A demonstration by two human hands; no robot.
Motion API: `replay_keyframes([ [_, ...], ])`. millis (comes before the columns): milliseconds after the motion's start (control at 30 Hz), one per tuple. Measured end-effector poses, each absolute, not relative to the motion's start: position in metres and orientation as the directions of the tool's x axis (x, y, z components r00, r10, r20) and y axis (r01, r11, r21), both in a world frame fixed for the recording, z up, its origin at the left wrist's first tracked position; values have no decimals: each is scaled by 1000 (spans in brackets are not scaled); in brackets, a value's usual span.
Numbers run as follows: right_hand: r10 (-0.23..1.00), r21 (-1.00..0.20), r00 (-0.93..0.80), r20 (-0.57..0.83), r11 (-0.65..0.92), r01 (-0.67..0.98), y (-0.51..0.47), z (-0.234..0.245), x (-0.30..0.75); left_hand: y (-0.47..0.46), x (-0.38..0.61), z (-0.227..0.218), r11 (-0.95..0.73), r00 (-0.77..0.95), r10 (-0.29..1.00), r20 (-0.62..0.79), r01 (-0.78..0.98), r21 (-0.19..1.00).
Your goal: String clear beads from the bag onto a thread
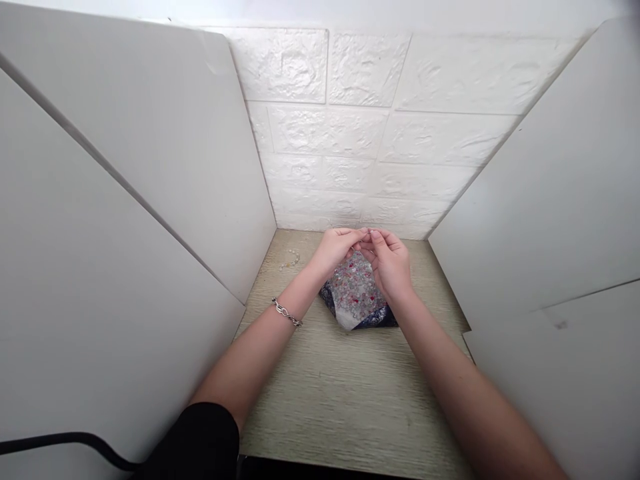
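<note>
The pale tabletop (330, 400) bears a dark-edged wrapper (379, 318) of mixed beads (356, 283), centred beneath the hands — presumably for easy reach. Left hand (337, 252) and right hand (394, 265) meet at curled fingertips; what they grasp, if anything, I cannot tell. A small beaded strand (289, 265) lies apart, leftward.

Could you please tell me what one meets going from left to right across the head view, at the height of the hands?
Left panel, bead strand, left hand, right hand, right panel.
</note>
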State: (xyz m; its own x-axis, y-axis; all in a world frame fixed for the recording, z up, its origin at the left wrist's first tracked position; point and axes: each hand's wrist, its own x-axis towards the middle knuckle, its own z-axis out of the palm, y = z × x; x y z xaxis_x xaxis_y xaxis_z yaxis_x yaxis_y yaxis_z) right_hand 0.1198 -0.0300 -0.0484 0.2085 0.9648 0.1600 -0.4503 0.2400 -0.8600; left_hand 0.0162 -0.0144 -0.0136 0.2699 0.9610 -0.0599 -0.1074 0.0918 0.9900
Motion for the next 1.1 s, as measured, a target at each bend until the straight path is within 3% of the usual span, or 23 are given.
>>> replay_keyframes([
  [500,958,-895,208,198,263,-361,-30,-51,121,-17,15,-9,93,283,957,-63,-92,991],
  [600,941,-923,233,243,299,-244,-29,-53,123,-17,14,-9,103,305,949,-74,-79,991],
  [800,879,-900,207,429,398,177,-35,-44,130,-13,9,-10,160,362,925,-114,-99,982],
  [1000,893,-877,76,444,416,241,-34,-36,141,-10,6,-10,184,392,909,-140,-76,980],
  [1100,879,-836,64,472,423,350,-34,-32,144,-11,7,-12,246,431,884,-181,-100,964],
])
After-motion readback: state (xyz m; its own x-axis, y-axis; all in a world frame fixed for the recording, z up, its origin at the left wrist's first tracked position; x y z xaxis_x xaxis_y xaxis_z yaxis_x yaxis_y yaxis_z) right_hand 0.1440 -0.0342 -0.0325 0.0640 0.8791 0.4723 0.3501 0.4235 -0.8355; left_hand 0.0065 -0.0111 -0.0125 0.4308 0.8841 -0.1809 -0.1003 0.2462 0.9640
